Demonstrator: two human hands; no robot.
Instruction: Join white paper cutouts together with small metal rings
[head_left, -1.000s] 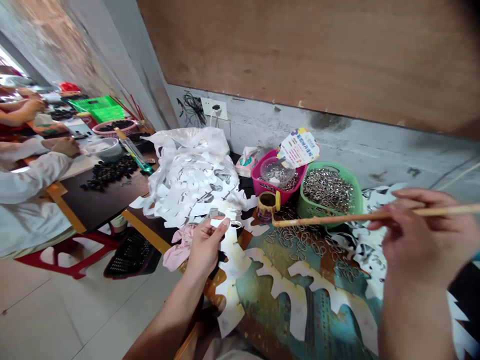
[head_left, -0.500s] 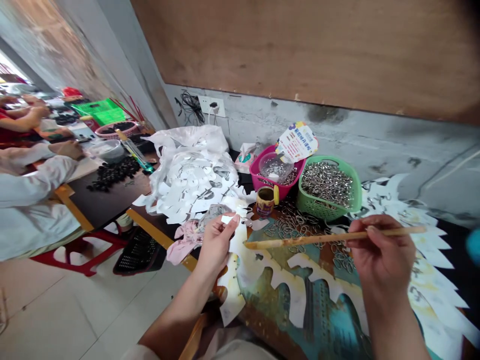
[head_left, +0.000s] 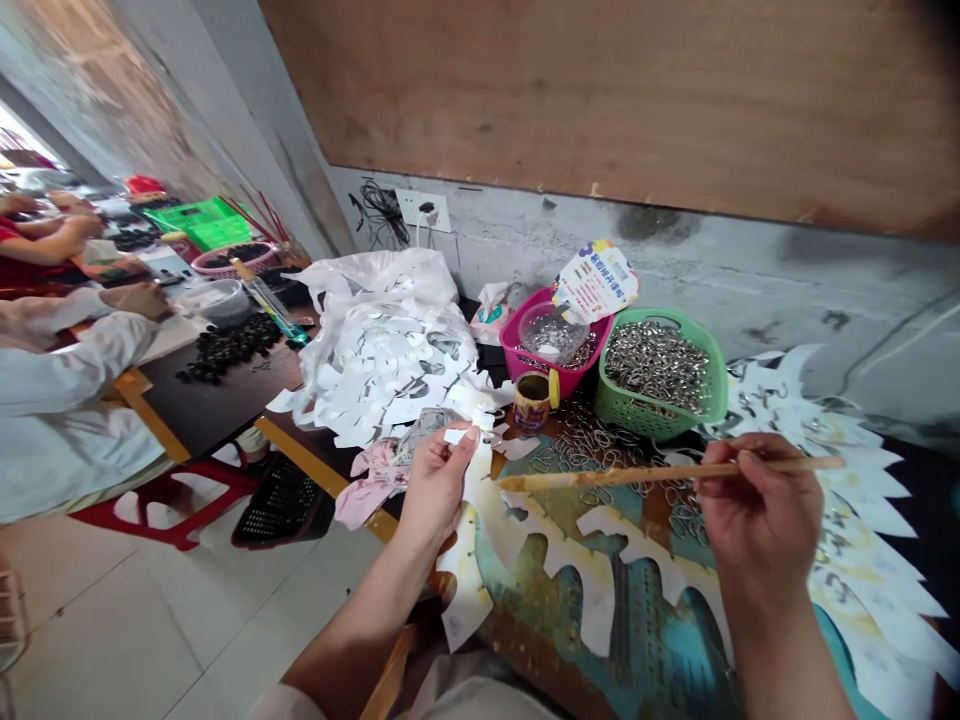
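My left hand [head_left: 442,472] pinches the upper end of a white cut-out piece [head_left: 469,575], scalloped along its edge and smeared yellow; it hangs down over the table edge. In my right hand [head_left: 763,510] is a slim wooden stick [head_left: 615,477], held almost level. Its broad, yellow-stained tip points left, close to the white piece; whether they touch I cannot tell. Under the stick, more yellow-smeared white cut-outs [head_left: 597,597] lie on the stained tabletop. Behind them are loose metal rings [head_left: 581,447] and a small stained can [head_left: 531,402].
A plastic bag of white cut-outs [head_left: 390,370] stands at the back left. Beside it are a pink basket [head_left: 517,362] and a green basket [head_left: 652,415] of metal rings. Overlapping white pieces [head_left: 862,560] line the right. Co-workers' arms [head_left: 112,330] show at a table on the left.
The stick's tip has shifted slightly right, away from my left hand, and my right hand has moved a little. My left hand keeps its pinch on the white piece.
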